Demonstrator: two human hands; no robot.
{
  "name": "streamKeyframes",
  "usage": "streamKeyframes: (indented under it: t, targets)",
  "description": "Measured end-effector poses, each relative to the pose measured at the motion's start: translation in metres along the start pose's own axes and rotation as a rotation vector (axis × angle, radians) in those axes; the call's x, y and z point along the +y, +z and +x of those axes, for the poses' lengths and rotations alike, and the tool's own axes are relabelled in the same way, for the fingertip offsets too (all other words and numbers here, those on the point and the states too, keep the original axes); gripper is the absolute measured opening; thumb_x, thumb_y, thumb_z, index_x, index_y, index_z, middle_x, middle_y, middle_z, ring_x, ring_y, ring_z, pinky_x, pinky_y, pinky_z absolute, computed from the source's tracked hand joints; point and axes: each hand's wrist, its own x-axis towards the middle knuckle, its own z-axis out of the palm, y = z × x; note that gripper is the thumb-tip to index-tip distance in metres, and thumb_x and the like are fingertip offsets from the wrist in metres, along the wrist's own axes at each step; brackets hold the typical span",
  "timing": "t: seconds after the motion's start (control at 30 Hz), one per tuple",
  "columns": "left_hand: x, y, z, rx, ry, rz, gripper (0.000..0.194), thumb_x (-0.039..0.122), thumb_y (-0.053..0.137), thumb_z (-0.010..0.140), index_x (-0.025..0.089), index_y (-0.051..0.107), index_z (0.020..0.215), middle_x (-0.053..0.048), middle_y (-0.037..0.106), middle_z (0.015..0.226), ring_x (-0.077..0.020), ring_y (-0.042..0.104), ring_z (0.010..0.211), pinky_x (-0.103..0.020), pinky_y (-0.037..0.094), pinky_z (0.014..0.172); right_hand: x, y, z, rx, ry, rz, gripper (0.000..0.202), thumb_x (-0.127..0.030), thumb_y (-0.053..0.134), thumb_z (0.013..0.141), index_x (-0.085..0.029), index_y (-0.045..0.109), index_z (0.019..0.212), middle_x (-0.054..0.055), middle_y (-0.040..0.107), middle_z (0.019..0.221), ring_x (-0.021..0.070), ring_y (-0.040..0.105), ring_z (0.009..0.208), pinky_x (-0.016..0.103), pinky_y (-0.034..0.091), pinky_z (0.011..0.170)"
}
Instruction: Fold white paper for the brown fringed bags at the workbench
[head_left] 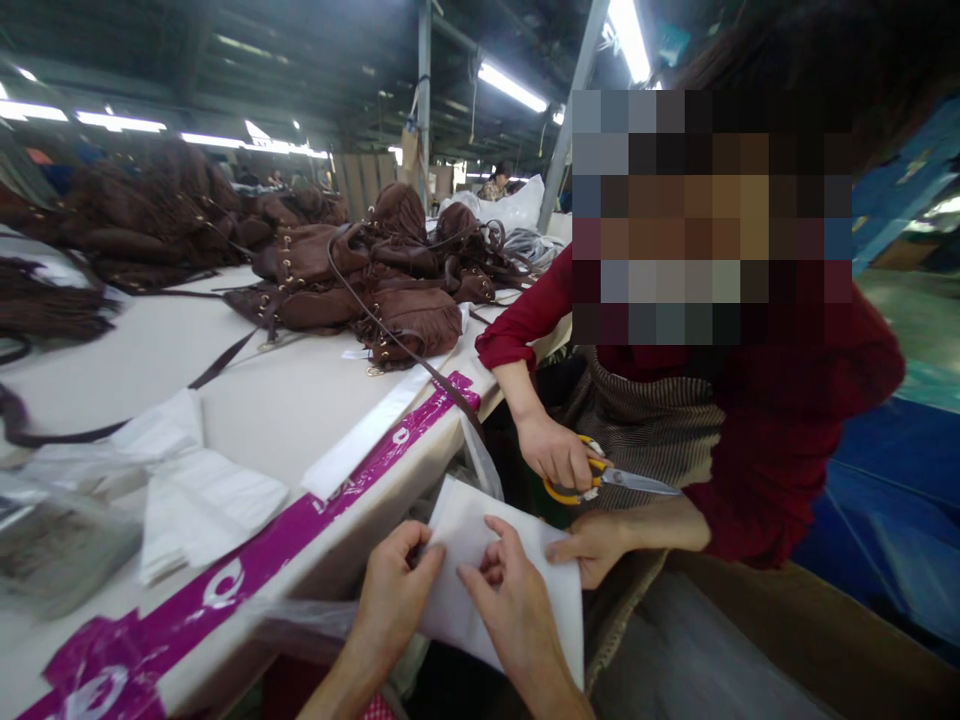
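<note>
A stack of white sheets [480,510], paper or thin foam, is held up off the table's edge. My left hand [396,575] pinches its left edge between thumb and fingers. Over the front of the stack hovers my right hand [510,600], its thumb and index finger apart and the other fingers curled, with nothing visible in it. A co-worker's hand [592,548] grips the right edge of the same stack. In the co-worker's other hand [553,452] are yellow-handled scissors [641,483], blades pointing right.
Brown fringed bags [360,270] with straps are heaped on the white table [247,390]. Purple printed tape [225,580] runs along its near edge. White folded sheets [202,500] and a clear plastic container [60,550] lie at left. The co-worker in a red sleeve [780,480] sits close at right.
</note>
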Motion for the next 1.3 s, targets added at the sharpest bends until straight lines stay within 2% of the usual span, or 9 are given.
streamKeyframes:
  t: [0.13,0.23,0.33,0.47,0.63,0.87,1.07,1.2,1.3]
  targets:
    - [0.004,0.0,0.001,-0.056,-0.026,-0.164,0.03,0.046,0.056,0.072,0.017,0.061,0.079,-0.001,0.06,0.073,-0.02,0.054,0.07,-0.028,0.04,0.063,0.002,-0.013,0.002,-0.127,-0.052,0.052,0.017,-0.035,0.053,0.079,-0.02,0.059,0.086,-0.002,0.057,0.064,0.0192,0.058,0.058,0.027,0.042,0.054]
    - [0.002,-0.001,0.007,-0.069,-0.048,-0.214,0.028,0.046,0.055,0.075,0.018,0.057,0.072,0.001,0.055,0.069,-0.0175,0.051,0.066,-0.027,0.038,0.061,0.001,-0.032,-0.002,-0.29,-0.194,0.083,0.002,-0.022,0.048,0.075,-0.023,0.047,0.073,0.004,0.068,0.088,0.0216,0.065,0.08,0.028,0.049,0.069]
    - [-0.002,-0.001,0.013,-0.05,-0.05,-0.218,0.011,0.029,0.056,0.069,0.019,0.053,0.074,0.003,0.053,0.066,-0.0155,0.049,0.064,-0.026,0.036,0.06,-0.006,-0.044,-0.007,-0.467,-0.371,-0.082,0.018,-0.008,0.046,0.063,-0.023,0.044,0.072,0.009,0.063,0.13,0.0252,0.056,0.121,0.036,0.041,0.102]
    - [-0.004,-0.004,0.017,-0.089,-0.077,-0.255,0.045,0.013,0.051,0.06,0.018,0.057,0.104,0.004,0.057,0.067,-0.0155,0.052,0.062,-0.024,0.035,0.058,-0.015,-0.044,-0.007,-0.615,-0.47,-0.245,0.027,-0.004,0.044,0.056,-0.023,0.044,0.075,0.01,0.049,0.149,0.0256,0.047,0.132,0.04,0.036,0.108]
    - [-0.002,-0.005,0.019,-0.226,-0.132,-0.358,0.028,0.014,0.046,0.053,0.017,0.063,0.075,-0.001,0.064,0.071,-0.0165,0.056,0.066,-0.024,0.038,0.057,-0.017,-0.042,0.002,-0.652,-0.388,-0.21,0.026,-0.005,0.043,0.059,-0.024,0.046,0.076,0.009,0.06,0.138,0.025,0.052,0.127,0.04,0.039,0.106]
    - [-0.018,0.009,0.022,-0.202,-0.301,-0.514,0.024,0.016,0.044,0.044,0.019,0.053,0.066,0.005,0.053,0.057,-0.0112,0.042,0.049,-0.022,0.028,0.047,-0.005,-0.049,0.008,-0.666,-0.287,-0.184,0.017,-0.008,0.046,0.067,-0.023,0.05,0.075,0.01,0.062,0.134,0.0281,0.055,0.127,0.044,0.039,0.107]
    - [-0.021,0.01,0.028,-0.202,-0.367,-0.576,0.019,0.016,0.048,0.042,0.018,0.054,0.06,0.005,0.05,0.05,-0.0095,0.037,0.045,-0.022,0.025,0.047,0.002,-0.052,0.001,-0.646,-0.351,-0.166,0.016,-0.009,0.048,0.069,-0.023,0.05,0.077,0.01,0.061,0.137,0.0276,0.06,0.12,0.044,0.043,0.102]
    - [-0.022,0.009,0.028,-0.188,-0.365,-0.612,0.011,0.017,0.05,0.044,0.017,0.053,0.055,0.001,0.059,0.056,-0.0116,0.045,0.05,-0.023,0.031,0.051,0.004,-0.049,-0.002,-0.624,-0.351,-0.162,0.018,-0.009,0.049,0.07,-0.023,0.054,0.079,0.008,0.067,0.129,0.0265,0.063,0.117,0.042,0.046,0.102]
    - [-0.02,0.006,0.026,-0.193,-0.355,-0.63,0.01,0.016,0.049,0.043,0.017,0.053,0.051,-0.003,0.064,0.065,-0.0136,0.05,0.054,-0.024,0.034,0.051,0.004,-0.052,-0.007,-0.57,-0.411,-0.123,0.019,-0.009,0.052,0.068,-0.025,0.057,0.077,0.006,0.074,0.112,0.0267,0.069,0.103,0.038,0.051,0.093]
